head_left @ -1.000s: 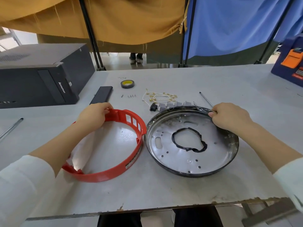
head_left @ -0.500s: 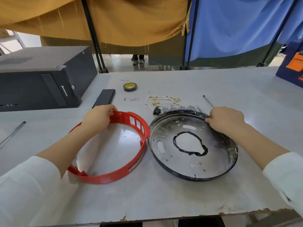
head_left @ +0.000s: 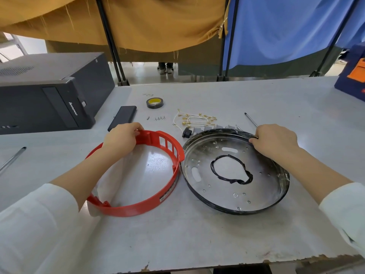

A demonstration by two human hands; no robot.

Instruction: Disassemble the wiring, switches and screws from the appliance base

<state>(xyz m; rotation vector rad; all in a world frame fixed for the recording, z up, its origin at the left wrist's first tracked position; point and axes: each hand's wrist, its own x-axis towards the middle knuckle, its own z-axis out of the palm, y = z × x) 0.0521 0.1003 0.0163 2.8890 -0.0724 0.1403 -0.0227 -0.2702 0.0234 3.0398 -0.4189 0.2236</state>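
So: left hand [head_left: 120, 139] grips the far rim of the red plastic ring [head_left: 150, 207], fingers curled over its top edge; right hand [head_left: 275, 142] pinches the far rim of the round metal base [head_left: 262, 186], fingertips curled on the black edge. Ring and base lie flat side by side on the grey table [head_left: 197, 240], touching or nearly so where their rims meet, both set back from the chipped near table edge. A ragged black-edged hole sits in the base's middle. Behind the base, close to its far rim: a black switch [head_left: 186, 132] and a row of grey switches [head_left: 209, 129], partly hidden by the rim. Beyond them, the white wires [head_left: 194, 119] with gold terminals lie loose in a bundle. Left of those, a short row of screws [head_left: 159, 118], then a tape roll [head_left: 155, 103] farther back. A screwdriver [head_left: 250, 119] lies just beyond the right hand, its handle end hidden. A flat black case [head_left: 122, 117] lies just behind the left hand, a black computer tower [head_left: 47, 95] fills the far left, and a metal rod [head_left: 11, 160] lies near the left edge. Bare tabletop at near front and far right.
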